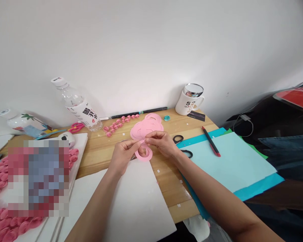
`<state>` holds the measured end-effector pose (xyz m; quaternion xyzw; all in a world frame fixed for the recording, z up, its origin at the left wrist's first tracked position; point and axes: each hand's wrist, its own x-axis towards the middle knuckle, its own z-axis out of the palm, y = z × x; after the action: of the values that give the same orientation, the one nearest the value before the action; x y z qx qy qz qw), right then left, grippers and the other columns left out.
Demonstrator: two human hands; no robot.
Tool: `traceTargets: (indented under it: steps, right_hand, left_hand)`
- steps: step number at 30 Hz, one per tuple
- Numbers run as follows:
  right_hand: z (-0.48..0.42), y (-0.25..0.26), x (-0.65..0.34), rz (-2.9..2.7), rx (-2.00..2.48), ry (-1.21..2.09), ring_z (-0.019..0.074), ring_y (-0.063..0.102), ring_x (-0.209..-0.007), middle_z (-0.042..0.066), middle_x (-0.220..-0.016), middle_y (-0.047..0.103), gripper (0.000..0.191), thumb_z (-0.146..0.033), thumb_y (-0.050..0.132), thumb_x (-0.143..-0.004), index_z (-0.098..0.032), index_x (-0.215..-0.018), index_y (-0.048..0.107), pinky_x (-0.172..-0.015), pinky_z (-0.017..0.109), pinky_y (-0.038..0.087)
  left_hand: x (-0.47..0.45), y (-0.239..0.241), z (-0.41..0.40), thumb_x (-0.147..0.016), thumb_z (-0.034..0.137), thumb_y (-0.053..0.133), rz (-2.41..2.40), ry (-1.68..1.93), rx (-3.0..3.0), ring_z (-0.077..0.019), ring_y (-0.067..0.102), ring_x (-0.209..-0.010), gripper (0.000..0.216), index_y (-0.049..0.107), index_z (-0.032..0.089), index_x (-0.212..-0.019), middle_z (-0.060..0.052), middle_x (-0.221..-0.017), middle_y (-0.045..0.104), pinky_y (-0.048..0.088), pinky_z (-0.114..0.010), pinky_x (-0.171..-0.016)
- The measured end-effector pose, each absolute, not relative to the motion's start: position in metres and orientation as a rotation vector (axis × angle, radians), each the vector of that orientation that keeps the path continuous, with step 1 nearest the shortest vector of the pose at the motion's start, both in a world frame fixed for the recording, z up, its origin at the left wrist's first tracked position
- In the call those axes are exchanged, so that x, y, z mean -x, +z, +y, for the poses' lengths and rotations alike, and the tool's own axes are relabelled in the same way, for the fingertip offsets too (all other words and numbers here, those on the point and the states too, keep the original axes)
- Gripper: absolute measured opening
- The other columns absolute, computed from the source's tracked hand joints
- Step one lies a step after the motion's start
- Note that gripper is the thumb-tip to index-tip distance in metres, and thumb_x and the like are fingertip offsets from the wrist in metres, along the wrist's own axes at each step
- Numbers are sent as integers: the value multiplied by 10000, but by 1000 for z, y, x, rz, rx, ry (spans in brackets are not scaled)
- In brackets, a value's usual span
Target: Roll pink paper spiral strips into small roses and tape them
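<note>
Both hands meet over the middle of the wooden table, closed on one pink paper spiral (pixel 146 157). My left hand (pixel 125 153) pinches it from the left and my right hand (pixel 163 141) pinches its upper end from the right. The spiral's curled loop hangs below the fingertips. Just beyond the hands lies a pile of pink paper spirals (pixel 151 122). Rolled pink paper flowers (pixel 116 125) sit in rows left of the pile, and a teal rolled paper flower (pixel 167 118) is on its right. Scissors with black handles (pixel 178 138) lie partly hidden by my right hand and wrist.
A water bottle (pixel 78 104) and a white mug (pixel 188 101) stand near the wall. Blue paper sheets (pixel 232 161) with a pen (pixel 211 141) lie right. White board (pixel 131 201) is below my hands; a board of pink paper flowers (pixel 2 222) is left.
</note>
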<state>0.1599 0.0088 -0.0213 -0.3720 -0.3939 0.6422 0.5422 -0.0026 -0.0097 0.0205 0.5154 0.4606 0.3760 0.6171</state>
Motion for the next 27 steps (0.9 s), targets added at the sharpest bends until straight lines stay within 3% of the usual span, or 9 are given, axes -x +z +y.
traceTargets:
  steps: [9, 20, 27]
  right_hand:
    - [8, -21, -159, -1017, 850, 1585, 144, 627, -767, 29, -833, 700, 218, -308, 703, -653, -209, -848, 707, -772, 296, 479]
    - [8, -20, -160, -929, 882, 1516, 85, 555, -559, -20, -608, 639, 160, -223, 784, -523, -175, -626, 671, -572, 228, 456]
    - [10, -22, -159, -933, 864, 1552, 121, 606, -715, 28, -796, 687, 176, -278, 722, -632, -190, -783, 707, -739, 280, 481]
  left_hand:
    - [6, 20, -7, -729, 337, 604, 1104, 893, -1174, -98, 515, -559, 263, 603, 135, -559, -7, -582, 576, 440, -236, -586]
    - [3, 19, -11, -709, 322, 626, 1047, 889, -1120, -116, 564, -563, 242, 618, 129, -564, -12, -560, 591, 475, -264, -628]
    - [5, 18, -8, -698, 334, 635, 1069, 910, -1090, -127, 577, -579, 246, 617, 128, -564, -21, -573, 600, 481, -264, -618]
